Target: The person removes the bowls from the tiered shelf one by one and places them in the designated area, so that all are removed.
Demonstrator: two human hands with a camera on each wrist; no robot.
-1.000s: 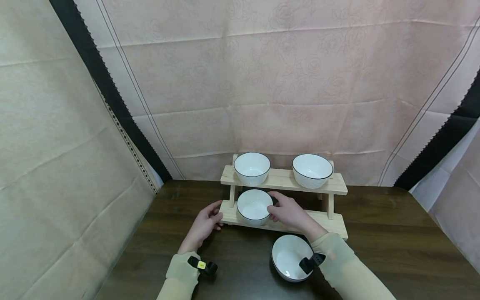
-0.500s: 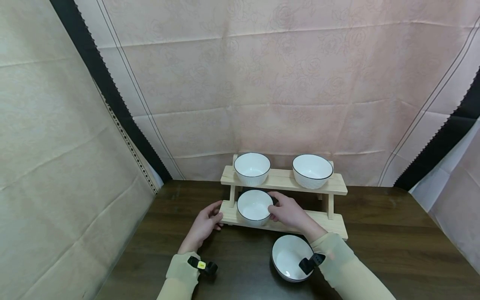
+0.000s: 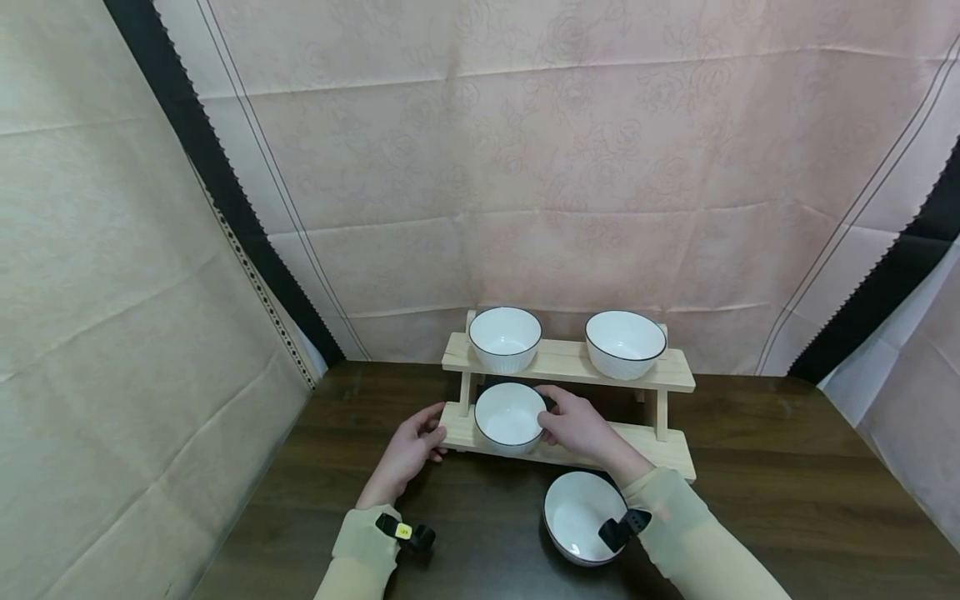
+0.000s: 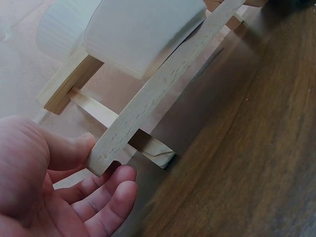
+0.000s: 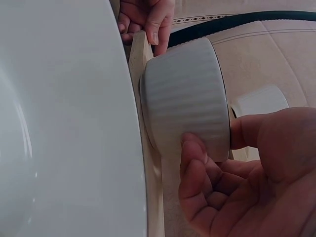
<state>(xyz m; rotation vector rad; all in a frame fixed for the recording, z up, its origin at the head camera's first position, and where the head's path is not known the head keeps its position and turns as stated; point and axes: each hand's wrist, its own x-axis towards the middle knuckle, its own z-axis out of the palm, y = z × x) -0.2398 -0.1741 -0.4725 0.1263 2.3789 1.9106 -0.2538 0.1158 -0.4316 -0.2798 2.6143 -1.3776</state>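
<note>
A two-tier wooden stand (image 3: 651, 443) is at the table's far side. My left hand (image 3: 407, 446) holds the left end of its lower board; in the left wrist view the thumb lies over the board (image 4: 148, 101) and fingers curl below. On the lower tier's left part sits a white ribbed bowl (image 3: 510, 414) with a dark rim. My right hand (image 3: 579, 423) pinches this bowl's right side. In the right wrist view the thumb is at the rim and fingertips touch the ribbed outer wall (image 5: 185, 94). The bowl's base appears to rest on the board.
Two similar bowls stand on the upper tier, one left (image 3: 505, 337) and one right (image 3: 625, 342). Another bowl (image 3: 577, 512) rests on the dark wooden table (image 3: 787, 500), under the right wrist. A pale curtain (image 3: 570, 183) hangs close behind the stand.
</note>
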